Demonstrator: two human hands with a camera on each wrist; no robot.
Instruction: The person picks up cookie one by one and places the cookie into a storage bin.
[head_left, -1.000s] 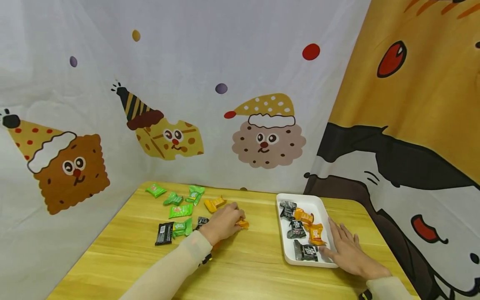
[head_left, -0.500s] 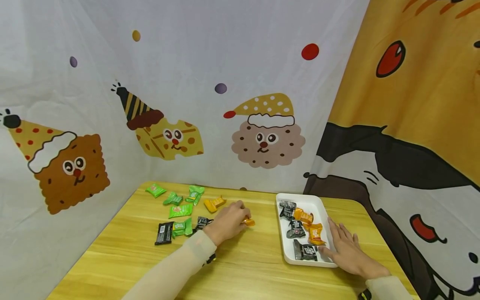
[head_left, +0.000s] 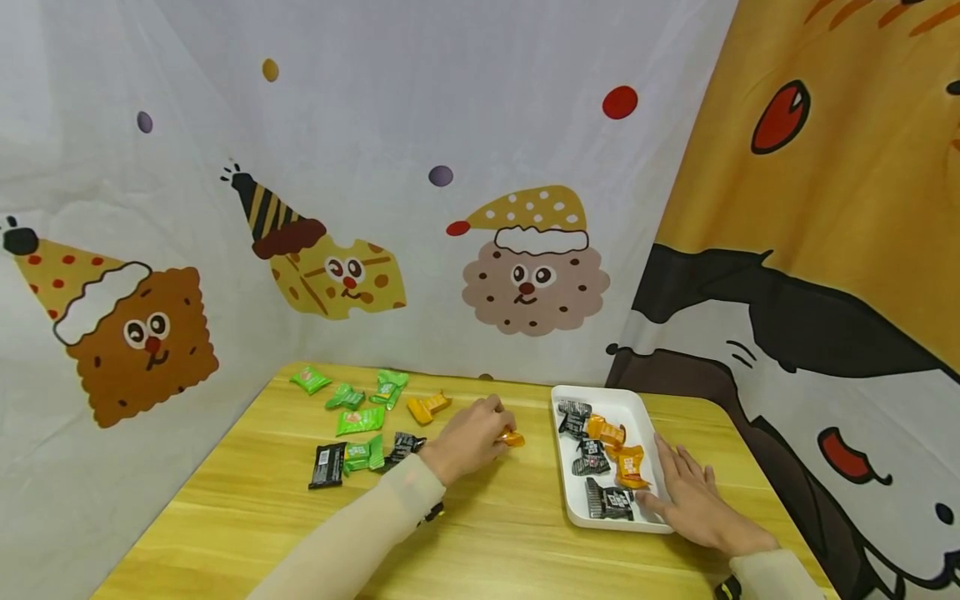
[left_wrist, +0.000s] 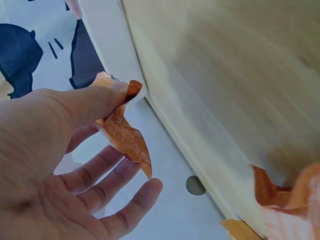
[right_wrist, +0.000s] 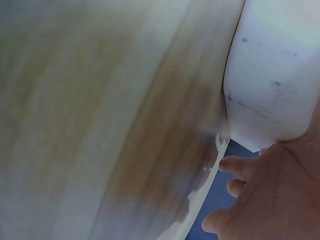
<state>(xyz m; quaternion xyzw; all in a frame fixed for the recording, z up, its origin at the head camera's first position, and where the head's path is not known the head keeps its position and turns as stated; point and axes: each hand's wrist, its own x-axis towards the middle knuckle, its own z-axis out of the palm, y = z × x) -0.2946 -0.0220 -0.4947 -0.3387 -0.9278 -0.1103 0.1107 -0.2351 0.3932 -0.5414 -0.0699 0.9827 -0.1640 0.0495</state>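
Note:
My left hand (head_left: 467, 440) pinches an orange-wrapped candy (head_left: 512, 438) between thumb and fingers, over the middle of the table. In the left wrist view the crinkled orange wrapper (left_wrist: 124, 134) pokes out past the thumb, and the other fingers are spread beneath. A white tray (head_left: 639, 410) stands to the right, with several black candies (head_left: 611, 502) and orange candies (head_left: 632, 467) in it. Along its right side lies my right hand (head_left: 697, 500), fingers extended, thumb at the rim. The tray's outer wall (right_wrist: 272, 75) shows close beside that hand in the right wrist view.
Several green candies (head_left: 360, 421) lie at the table's back left. Near them are a flat black candy (head_left: 327, 465), another black candy (head_left: 403, 448) partly behind my left hand, and an orange candy (head_left: 429, 407). A printed cloth (head_left: 435, 275) hangs behind the table (head_left: 510, 533).
My left hand has moved right toward the tray with the orange candy, uncovering more of the black candy behind it. The right hand and tray have stayed put.

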